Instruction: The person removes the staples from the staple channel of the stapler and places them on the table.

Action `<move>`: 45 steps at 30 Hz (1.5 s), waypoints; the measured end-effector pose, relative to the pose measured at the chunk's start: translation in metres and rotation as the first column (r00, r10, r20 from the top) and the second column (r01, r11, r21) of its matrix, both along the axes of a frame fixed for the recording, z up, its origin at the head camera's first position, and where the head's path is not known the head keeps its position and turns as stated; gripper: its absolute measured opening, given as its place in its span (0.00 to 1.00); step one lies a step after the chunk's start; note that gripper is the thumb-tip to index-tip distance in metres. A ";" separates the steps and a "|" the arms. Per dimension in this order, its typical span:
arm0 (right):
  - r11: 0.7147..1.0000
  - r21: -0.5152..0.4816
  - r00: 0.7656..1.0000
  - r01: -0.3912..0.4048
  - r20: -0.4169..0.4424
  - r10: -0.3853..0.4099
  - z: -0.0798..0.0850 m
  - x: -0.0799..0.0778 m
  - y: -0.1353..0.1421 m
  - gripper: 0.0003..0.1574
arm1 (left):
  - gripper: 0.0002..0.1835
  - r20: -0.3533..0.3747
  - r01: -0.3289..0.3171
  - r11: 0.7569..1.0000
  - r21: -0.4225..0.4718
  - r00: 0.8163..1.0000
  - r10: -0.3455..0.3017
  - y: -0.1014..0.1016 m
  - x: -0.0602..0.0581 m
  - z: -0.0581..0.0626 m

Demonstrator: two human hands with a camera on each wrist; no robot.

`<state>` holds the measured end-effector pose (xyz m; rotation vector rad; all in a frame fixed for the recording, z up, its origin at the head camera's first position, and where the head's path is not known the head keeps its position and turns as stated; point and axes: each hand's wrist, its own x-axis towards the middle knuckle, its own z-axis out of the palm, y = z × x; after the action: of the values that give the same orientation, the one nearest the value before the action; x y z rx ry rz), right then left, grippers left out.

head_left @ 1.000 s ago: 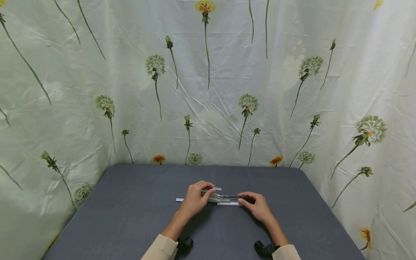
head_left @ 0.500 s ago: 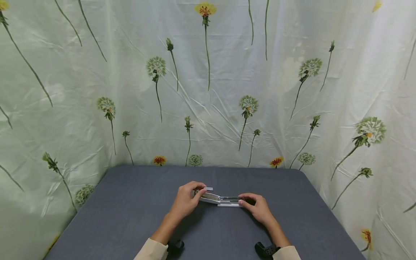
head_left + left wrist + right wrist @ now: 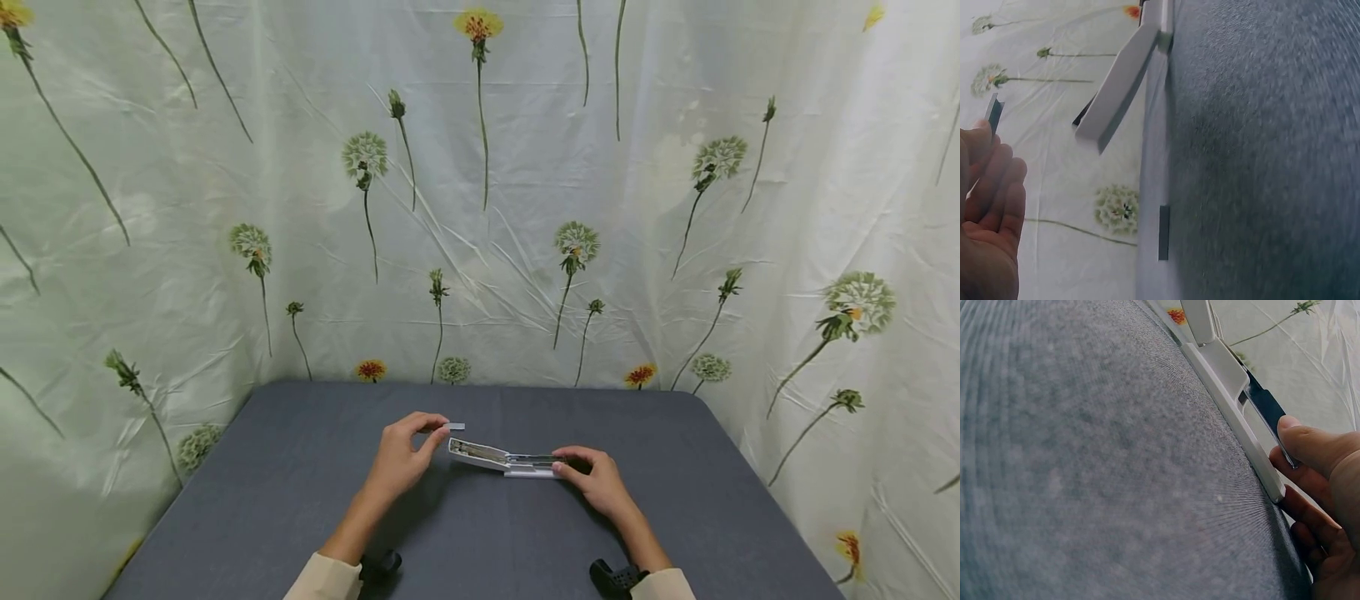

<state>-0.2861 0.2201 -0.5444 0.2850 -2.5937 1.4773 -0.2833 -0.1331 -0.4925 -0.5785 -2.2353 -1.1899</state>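
A white stapler [image 3: 477, 455] lies on the table with its top cover swung back to the left, its hollow underside facing up. My right hand [image 3: 597, 479] holds the stapler's right end; in the right wrist view the thumb is on the dark metal magazine [image 3: 1266, 406], with fingers by the white base [image 3: 1232, 419]. Left of the raised cover, my left hand [image 3: 402, 450] pinches a short strip of staples [image 3: 457, 426] between thumb and fingers, apart from the stapler. A second staple strip [image 3: 1164, 232] rests on the table in the left wrist view; my left hand or arm hides it from the head view.
Dark grey cloth covers the table [image 3: 480, 542]. Behind and beside it hangs a pale curtain [image 3: 480, 250] printed with dandelions. Black straps with devices sit on both wrists.
My left hand has moved left, off the stapler's cover, carrying the staple strip with it. The cover now stands uncovered. My right hand stays at the stapler's right end.
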 end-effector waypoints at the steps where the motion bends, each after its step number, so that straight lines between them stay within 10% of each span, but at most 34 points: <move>1: 1.000 -0.001 1.000 0.002 0.005 -0.002 0.000 0.000 0.000 0.12 | 0.07 0.003 -0.005 1.000 0.003 1.000 0.005 -0.002 0.000 0.001; 37: 0.999 0.015 1.000 -0.030 0.000 0.030 0.001 0.000 0.003 0.14 | 0.09 0.039 -0.157 0.975 -0.156 0.985 0.165 -0.093 0.001 -0.022; 45: 1.000 0.005 1.000 -0.013 0.018 0.013 0.001 0.000 0.002 0.13 | 0.07 0.151 -0.121 0.973 -0.195 0.977 0.151 -0.104 0.001 -0.025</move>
<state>-0.2856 0.2218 -0.5430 0.2914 -2.6146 1.4844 -0.2824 -0.2372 -0.5176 -0.4006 -2.5012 -0.9995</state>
